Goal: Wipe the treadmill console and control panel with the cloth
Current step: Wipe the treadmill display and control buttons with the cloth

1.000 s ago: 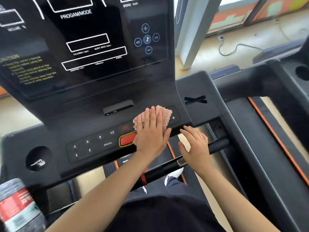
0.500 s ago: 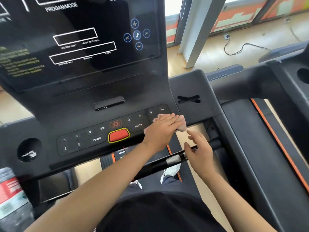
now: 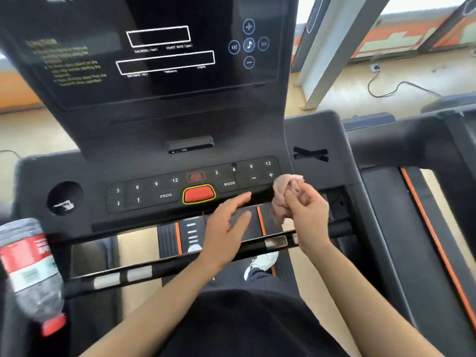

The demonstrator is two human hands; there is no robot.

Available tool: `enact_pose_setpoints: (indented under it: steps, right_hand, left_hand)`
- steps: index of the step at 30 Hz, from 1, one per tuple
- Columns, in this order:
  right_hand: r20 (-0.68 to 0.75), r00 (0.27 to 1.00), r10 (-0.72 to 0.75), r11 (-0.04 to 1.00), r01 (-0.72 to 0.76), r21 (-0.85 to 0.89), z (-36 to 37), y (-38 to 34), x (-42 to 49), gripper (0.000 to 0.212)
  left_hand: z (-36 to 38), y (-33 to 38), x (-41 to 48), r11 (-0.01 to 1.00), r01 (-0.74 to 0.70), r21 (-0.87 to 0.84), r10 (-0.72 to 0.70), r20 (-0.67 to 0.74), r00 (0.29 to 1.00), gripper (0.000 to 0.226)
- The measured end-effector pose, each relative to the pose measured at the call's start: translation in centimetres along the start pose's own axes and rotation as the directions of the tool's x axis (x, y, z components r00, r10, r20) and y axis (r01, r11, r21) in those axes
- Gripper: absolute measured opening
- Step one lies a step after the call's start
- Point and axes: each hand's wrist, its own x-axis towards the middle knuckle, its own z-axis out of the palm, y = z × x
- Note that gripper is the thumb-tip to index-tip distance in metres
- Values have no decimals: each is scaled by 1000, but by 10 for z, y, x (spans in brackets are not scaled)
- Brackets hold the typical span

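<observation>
Closest to me, at the lower left, a plastic bottle with a red label and a red cap lay tilted, cap end toward me. Just beyond it ran the black handlebar with its silver patches, and under the bar I could see one white shoe on the belt.

My left hand hovered above that bar with its grip spread, fingers straight and holding nothing. The fingertips reached the front edge of the control panel, perhaps touching it, though I could not tell from here.

My right hand was just beside the left, a little farther out. Its grip was curled round the pink cloth, which was bunched into a wad. The wad poked out past my fingers at the right end of the control panel, just beside the plus key, and seemed lifted off the surface.

On the panel the red button with its yellow rim sat in the middle, between the PROG and MODE keys. A round cup holder lay well to the left, and a black cross mark lay on the right wing.

Farther off, the dark console rose tilted, showing white outlined boxes and blue music icons. Behind it, on the floor at the right, trailed a black cable.
</observation>
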Motion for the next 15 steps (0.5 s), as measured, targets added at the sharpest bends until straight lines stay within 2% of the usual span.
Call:
enact_pose_setpoints:
  steps: [2,4,6,8,10,13,15]
  right_hand:
    - [-53,983,-177,948,155,-279,4,-8,15,19]
    - [2,935,-354,741,282,-609,10,-8,29,35]
    - [123,877,-464,526,384,-759,20,0,43,41]
    - [196,829,-523,376,431,-821,33,8,50,37]
    - [227,783,-580,269,447,-853,49,15,50,28]
    - [256,736,-627,204,472,-858,81,24,36,22]
    - [309,732,-607,194,515,-835,109,29,21,25]
  left_hand:
    - [-27,-19,-12,995,-11,99,19,-85,996,38]
    - [-55,-37,-22,966,-19,257,67,-180,981,40]
    - [-80,-50,-29,906,-18,423,136,-251,958,41]
    - [-100,-65,-36,841,-18,540,200,-280,939,42]
    - [-114,-78,-43,812,-31,583,235,-278,932,42]
    - [-125,-92,-52,799,-109,592,274,-196,942,43]
    - [-132,-97,-55,817,-140,560,270,-155,950,43]
